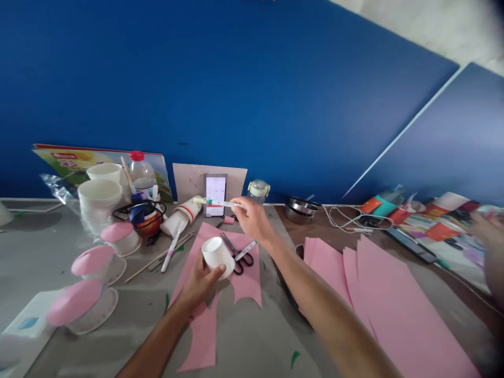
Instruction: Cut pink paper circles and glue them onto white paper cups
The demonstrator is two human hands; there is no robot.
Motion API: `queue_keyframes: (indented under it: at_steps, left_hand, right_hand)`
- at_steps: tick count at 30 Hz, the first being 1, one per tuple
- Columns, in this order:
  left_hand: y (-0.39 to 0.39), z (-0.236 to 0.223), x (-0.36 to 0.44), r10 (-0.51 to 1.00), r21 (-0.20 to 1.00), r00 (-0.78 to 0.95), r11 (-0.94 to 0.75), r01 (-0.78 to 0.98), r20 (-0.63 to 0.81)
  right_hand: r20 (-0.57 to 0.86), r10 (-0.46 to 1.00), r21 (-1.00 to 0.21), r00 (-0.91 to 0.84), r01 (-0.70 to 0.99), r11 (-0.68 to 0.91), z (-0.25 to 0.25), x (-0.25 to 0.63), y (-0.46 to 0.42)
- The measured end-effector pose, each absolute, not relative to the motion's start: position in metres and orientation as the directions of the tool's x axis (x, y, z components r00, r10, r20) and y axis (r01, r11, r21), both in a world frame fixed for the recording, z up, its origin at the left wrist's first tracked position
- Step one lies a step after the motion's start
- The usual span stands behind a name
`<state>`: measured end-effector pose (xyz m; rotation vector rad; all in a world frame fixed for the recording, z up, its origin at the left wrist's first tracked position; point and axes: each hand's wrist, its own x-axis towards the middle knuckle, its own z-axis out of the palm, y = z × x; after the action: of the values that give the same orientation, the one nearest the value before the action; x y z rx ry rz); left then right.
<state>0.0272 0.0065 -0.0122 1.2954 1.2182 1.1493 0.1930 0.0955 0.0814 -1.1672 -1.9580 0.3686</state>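
My left hand (202, 281) is wrapped round a white paper cup (214, 254), held tilted above the cut pink paper (207, 331). My right hand (252, 218) is raised beyond the cup, its fingers closed on a slim white marker (226, 204) with a pale end pointing left. The marker crosses in front of a lit phone (216, 189) leaning upright at the back. Dark-handled scissors (246, 260) lie on the pink paper just right of the cup, with another white marker (247, 249) across them.
Several white cups with pink paper tops (118, 231) stand at left, near stacked white bowls (100, 191) and a red-capped bottle (142, 170). Pink sheets (394, 294) lie at right beside my forearm. Metal bowls (300, 210) and a white cable (342, 223) sit behind. Another person's hand (490, 231) is far right.
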Motion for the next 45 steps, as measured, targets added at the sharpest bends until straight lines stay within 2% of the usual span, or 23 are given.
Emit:
queue_keyframes:
  at_steps: [3, 6, 9, 12, 16, 21, 38, 42, 45]
  left_hand:
    - [0.009, -0.013, 0.028, 0.997, 0.992, -0.034, -0.063, 0.113, 0.067]
    - [0.012, -0.017, 0.027, 0.989, 0.970, -0.066, -0.118, 0.213, 0.135]
    - [0.015, -0.023, 0.024, 0.972, 0.922, -0.077, -0.185, 0.341, 0.224]
    - [0.018, -0.028, 0.022, 0.968, 0.896, -0.101, -0.168, 0.412, 0.228]
    - [0.017, -0.027, 0.026, 0.974, 0.885, -0.122, -0.116, 0.451, 0.189]
    - [0.018, -0.028, 0.028, 0.977, 0.871, -0.065, -0.152, 0.467, 0.205]
    - [0.014, -0.028, 0.031, 0.991, 0.890, 0.043, -0.135, 0.435, 0.130]
    - [0.013, -0.032, 0.027, 0.963, 0.881, 0.015, -0.253, 0.400, 0.270]
    - [0.009, -0.028, 0.020, 0.881, 0.852, -0.117, -0.398, 0.339, 0.458]
  right_hand:
    - [0.382, 0.921, -0.850, -0.069, 0.364, 0.380, 0.065, 0.210, 0.066]
    - [0.182, 0.983, -0.983, -0.015, -0.009, 0.182, 0.038, 0.210, 0.040]
    - [0.057, 0.996, -0.943, -0.073, -0.330, 0.029, 0.018, 0.201, 0.022]
    - [0.055, 0.996, -0.867, -0.072, -0.498, 0.011, 0.009, 0.194, 0.014]
    - [0.049, 0.997, -0.846, -0.068, -0.534, 0.005, 0.001, 0.194, 0.014]
    - [0.063, 0.998, -0.848, 0.018, -0.527, 0.063, -0.015, 0.195, 0.017]
    - [0.087, 0.994, -0.775, -0.058, -0.632, 0.031, -0.009, 0.195, 0.010]
    - [0.073, 0.995, -0.771, -0.074, -0.636, 0.009, -0.010, 0.196, 0.009]
    - [0.055, 0.994, -0.767, -0.095, -0.641, -0.018, -0.010, 0.197, 0.008]
